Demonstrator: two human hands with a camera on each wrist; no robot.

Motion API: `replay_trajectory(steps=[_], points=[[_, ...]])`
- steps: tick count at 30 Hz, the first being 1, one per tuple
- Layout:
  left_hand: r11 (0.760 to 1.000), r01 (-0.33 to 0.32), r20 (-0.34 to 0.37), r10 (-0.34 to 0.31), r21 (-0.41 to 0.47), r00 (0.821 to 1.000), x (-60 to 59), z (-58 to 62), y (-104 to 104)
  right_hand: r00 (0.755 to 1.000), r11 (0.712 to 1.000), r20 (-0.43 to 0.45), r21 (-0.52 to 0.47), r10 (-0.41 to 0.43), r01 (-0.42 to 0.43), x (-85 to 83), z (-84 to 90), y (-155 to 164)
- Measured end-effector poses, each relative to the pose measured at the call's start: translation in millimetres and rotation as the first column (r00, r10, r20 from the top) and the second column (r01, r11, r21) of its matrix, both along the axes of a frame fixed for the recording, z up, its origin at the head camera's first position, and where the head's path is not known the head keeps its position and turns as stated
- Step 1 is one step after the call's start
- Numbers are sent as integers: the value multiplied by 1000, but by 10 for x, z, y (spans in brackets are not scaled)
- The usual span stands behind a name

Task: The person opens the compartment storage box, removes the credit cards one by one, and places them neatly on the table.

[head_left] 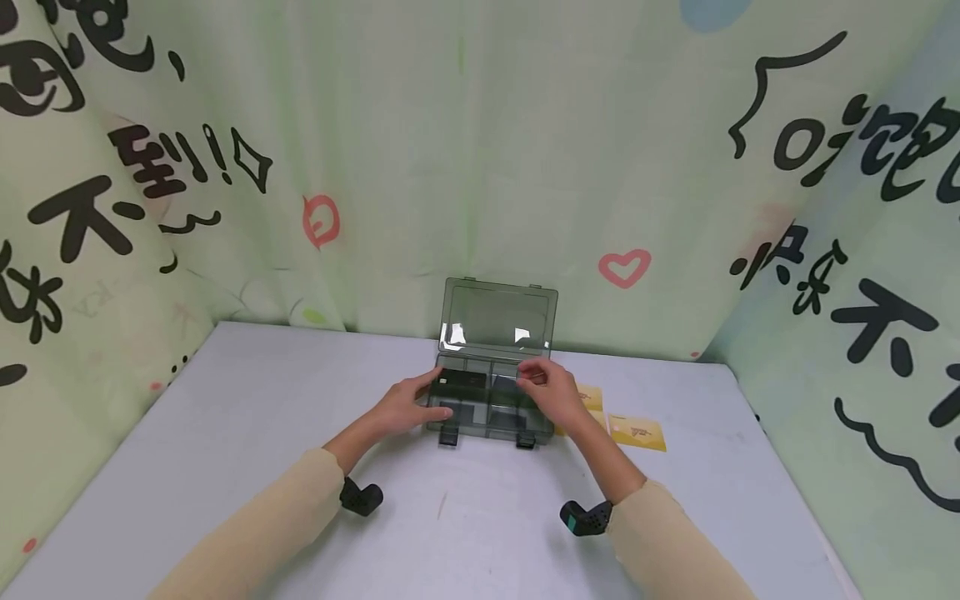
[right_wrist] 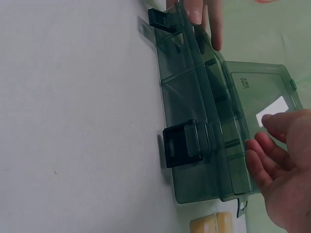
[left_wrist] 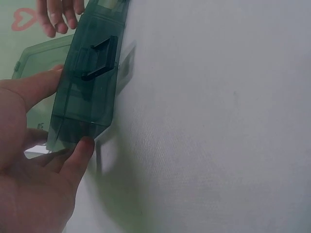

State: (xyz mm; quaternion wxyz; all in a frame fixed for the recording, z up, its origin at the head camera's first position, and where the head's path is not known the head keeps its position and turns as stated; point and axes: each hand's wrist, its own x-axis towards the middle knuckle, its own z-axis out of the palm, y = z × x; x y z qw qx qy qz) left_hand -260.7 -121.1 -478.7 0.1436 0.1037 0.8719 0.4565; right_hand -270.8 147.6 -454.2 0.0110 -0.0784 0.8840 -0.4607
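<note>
A dark green see-through compartment box (head_left: 480,427) lies on the grey table (head_left: 262,417), its lid (head_left: 498,312) standing open at the back. My left hand (head_left: 420,402) rests on the box's left end; in the left wrist view its thumb (left_wrist: 80,153) touches the box's (left_wrist: 90,82) front corner and a straight finger lies along the top rim. My right hand (head_left: 542,385) hovers over the right compartments with fingers (right_wrist: 265,148) loosely curved and nothing visible in them. Two black latches (right_wrist: 182,143) hang from the front wall.
Yellow cards (head_left: 637,432) lie on the table just right of the box, one more (head_left: 588,396) partly behind my right hand. Printed green cloth walls (head_left: 480,150) close in the table at the back and both sides.
</note>
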Motion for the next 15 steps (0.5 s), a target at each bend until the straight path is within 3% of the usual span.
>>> replay_trajectory(steps=[15], points=[[1000,-10,-16,10,-26,1000,-14,-34,15,999,999,-25,22,27,-27,-61,-50,-177]])
